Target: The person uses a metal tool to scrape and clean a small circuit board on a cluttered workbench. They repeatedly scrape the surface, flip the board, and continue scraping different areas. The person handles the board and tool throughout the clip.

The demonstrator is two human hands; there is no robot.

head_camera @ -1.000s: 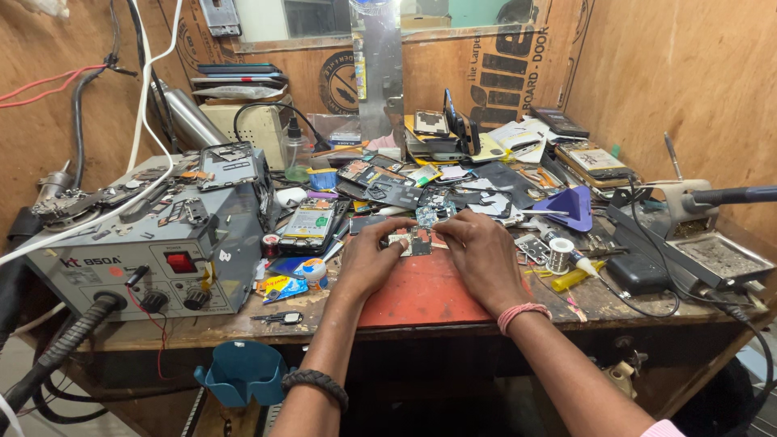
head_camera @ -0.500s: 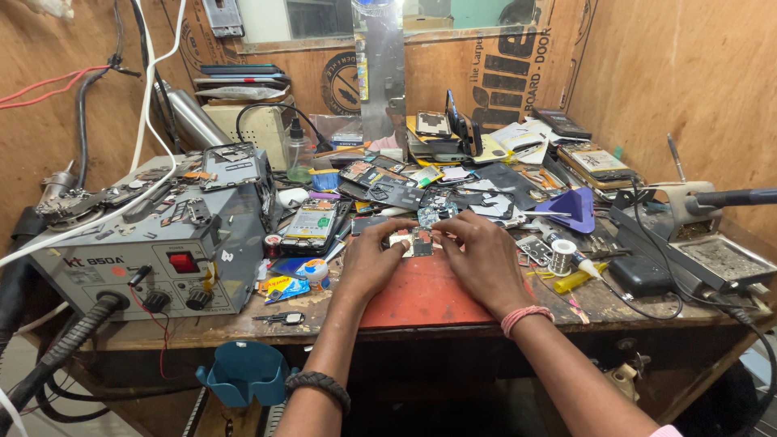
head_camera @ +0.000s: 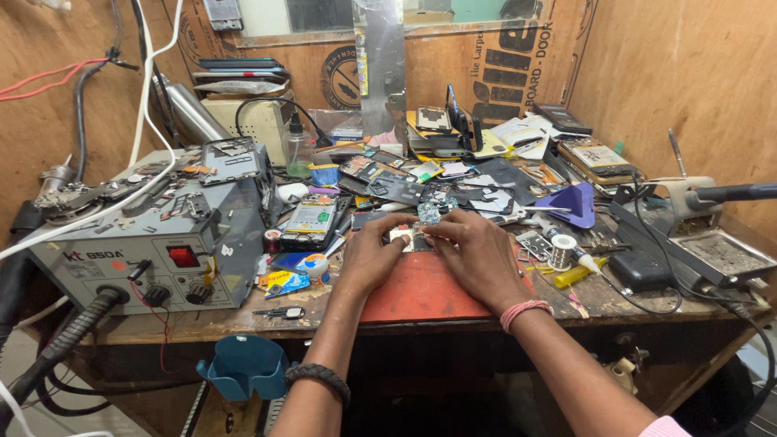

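Circuit board (head_camera: pixel 410 236), small and pale, is shown pinched between both hands at the far edge of a red work mat (head_camera: pixel 421 291), near the middle of a cluttered wooden bench (head_camera: pixel 243 320). Its long axis is seen to run left to right across the view; which end is which cannot be told, as the fingertips cover both ends.

From left to right the following are marked: a grey rework station (head_camera: pixel 154 243) with a red switch and two black knobs; an opened phone (head_camera: pixel 309 218) lying just beside it; the left hand (head_camera: pixel 368 259), curled, with thumb and forefinger closed on the board's left end; the right hand (head_camera: pixel 477 255), likewise curled, with fingertips closed on the right end and a pink band (head_camera: pixel 524 311) worn at the wrist; a spool of solder wire (head_camera: pixel 560 251) near that hand; a purple triangular pick (head_camera: pixel 573 202) farther back; and a metal hot plate (head_camera: pixel 720 252) at the right edge.
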